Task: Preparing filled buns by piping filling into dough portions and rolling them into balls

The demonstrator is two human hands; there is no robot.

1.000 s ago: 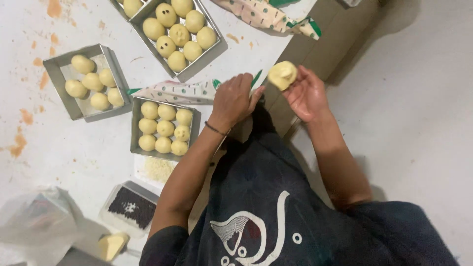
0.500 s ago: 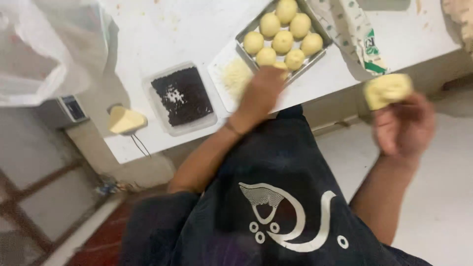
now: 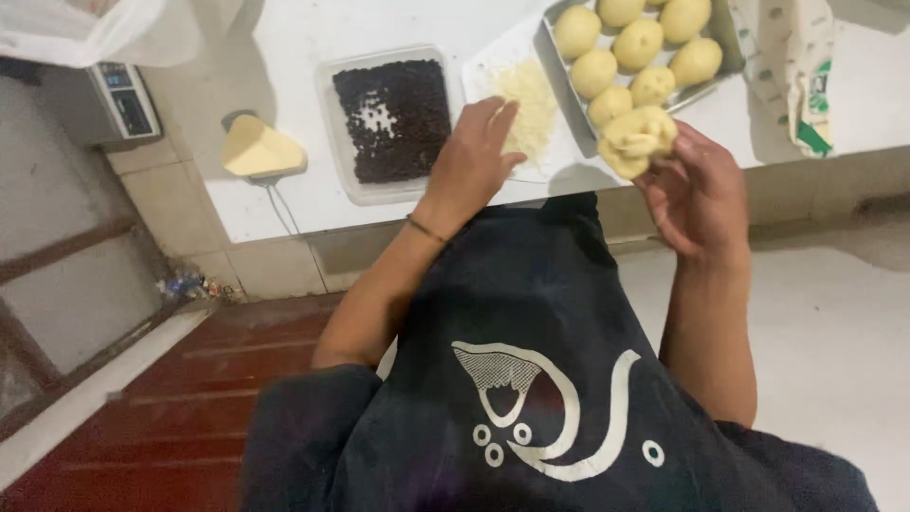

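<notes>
The lump of pale dough (image 3: 641, 139) sits in the right hand (image 3: 697, 194), cupped in a loose grip by the fingertips, held in the air at the table (image 3: 284, 204) edge, just in front of the metal tray (image 3: 725, 47) of finished dough balls (image 3: 637, 45). The lump looks opened and uneven, so it could sag or slip off the fingers and drop past the edge to the floor, since only its underside is supported.

The left hand (image 3: 474, 156) is released, fingers spread, resting on the heap of grated cheese (image 3: 526, 100) lying on a white sheet. Loose shreds can scatter over the table, or fall off its edge, if the pinch is careless.

Just left of the cheese stands a clear tub of dark small pieces (image 3: 393, 118); the wrist passes near its rim, and a nudge could tip it. Farther left lie a wedge of yellow cheese (image 3: 261, 150) and a small scale (image 3: 118, 95), well apart from both hands.
</notes>
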